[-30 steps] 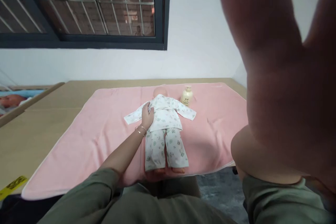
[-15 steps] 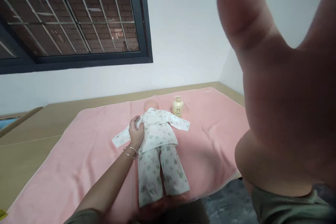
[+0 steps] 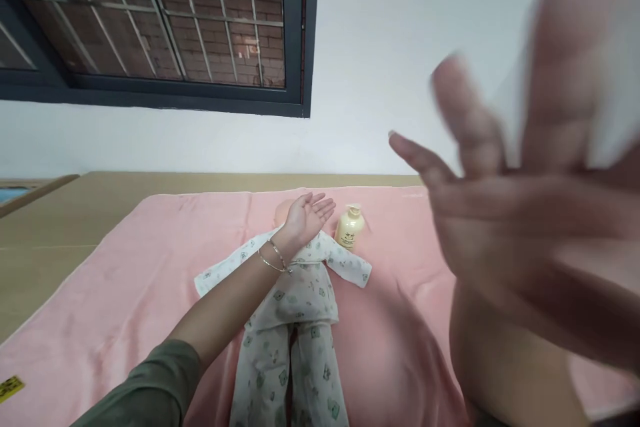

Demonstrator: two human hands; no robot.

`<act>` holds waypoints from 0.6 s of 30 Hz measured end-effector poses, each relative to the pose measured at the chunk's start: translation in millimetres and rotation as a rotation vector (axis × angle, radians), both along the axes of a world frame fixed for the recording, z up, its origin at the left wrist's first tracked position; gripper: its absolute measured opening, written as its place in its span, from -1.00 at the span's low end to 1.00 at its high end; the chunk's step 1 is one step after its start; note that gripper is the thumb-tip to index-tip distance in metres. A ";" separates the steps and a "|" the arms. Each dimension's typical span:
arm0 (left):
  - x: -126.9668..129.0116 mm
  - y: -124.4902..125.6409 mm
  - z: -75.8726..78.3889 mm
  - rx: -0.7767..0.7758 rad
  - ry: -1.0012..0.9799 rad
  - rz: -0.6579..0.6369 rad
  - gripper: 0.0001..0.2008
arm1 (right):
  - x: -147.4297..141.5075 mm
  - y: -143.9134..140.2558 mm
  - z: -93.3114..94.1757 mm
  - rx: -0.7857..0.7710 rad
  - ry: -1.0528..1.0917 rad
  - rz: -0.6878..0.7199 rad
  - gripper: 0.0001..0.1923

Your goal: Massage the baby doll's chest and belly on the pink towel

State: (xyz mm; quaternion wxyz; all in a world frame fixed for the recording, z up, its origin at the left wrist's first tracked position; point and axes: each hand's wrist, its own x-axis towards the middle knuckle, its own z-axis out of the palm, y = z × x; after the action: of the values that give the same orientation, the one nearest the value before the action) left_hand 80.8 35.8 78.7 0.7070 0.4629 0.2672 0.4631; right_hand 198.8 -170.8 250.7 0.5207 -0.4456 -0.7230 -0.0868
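Doll (image 3: 295, 320) lies face up on the pink towel (image 3: 140, 287), bottle (image 3: 349, 227) just beside its head. Left hand (image 3: 306, 215) hovers above the doll's head, palm up, fingers spread, empty. Right hand (image 3: 520, 227) is raised near the camera, blurred, fingers spread.

Likely an infant-care practice room. Pink towel (image 3: 150, 293) spread over tan desk (image 3: 65, 227); dressed baby doll (image 3: 295, 307) laid on it; lotion pump bottle (image 3: 349, 227) far side. Barred window (image 3: 150, 20) far left, plain white wall (image 3: 370, 80).
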 end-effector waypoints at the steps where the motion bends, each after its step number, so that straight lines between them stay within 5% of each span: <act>1: 4.0 2.7 1.1 -0.058 -0.020 -0.039 -0.53 | 2.0 15.1 -7.4 -0.002 0.025 0.009 -0.57; 6: 16.9 2.4 4.7 -0.232 -0.076 -0.158 -0.36 | 14.7 109.2 -116.1 -0.292 -0.011 -0.287 -0.46; 9: 21.9 -2.8 9.3 -0.332 -0.118 -0.184 -0.35 | 16.7 131.8 -167.8 -0.501 -0.152 -0.455 -0.43; 11: 21.8 -9.1 12.4 -0.361 -0.136 -0.210 -0.36 | 15.4 131.7 -176.8 -0.547 -0.202 -0.516 -0.43; 14: 11.7 -28.8 16.2 -0.400 -0.202 -0.252 -0.39 | 6.5 123.3 -163.6 -0.638 -0.176 -0.557 -0.44; 18: -22.0 -72.4 22.1 -0.418 -0.341 -0.389 -0.44 | -37.4 100.7 -141.2 -0.659 -0.169 -0.390 -0.38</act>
State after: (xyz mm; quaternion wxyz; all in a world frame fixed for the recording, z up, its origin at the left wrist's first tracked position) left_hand 58.8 -36.6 100.8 0.8965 0.2658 0.1408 0.3252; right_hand 161.4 -70.1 109.5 0.2618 -0.7094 -0.6542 0.0163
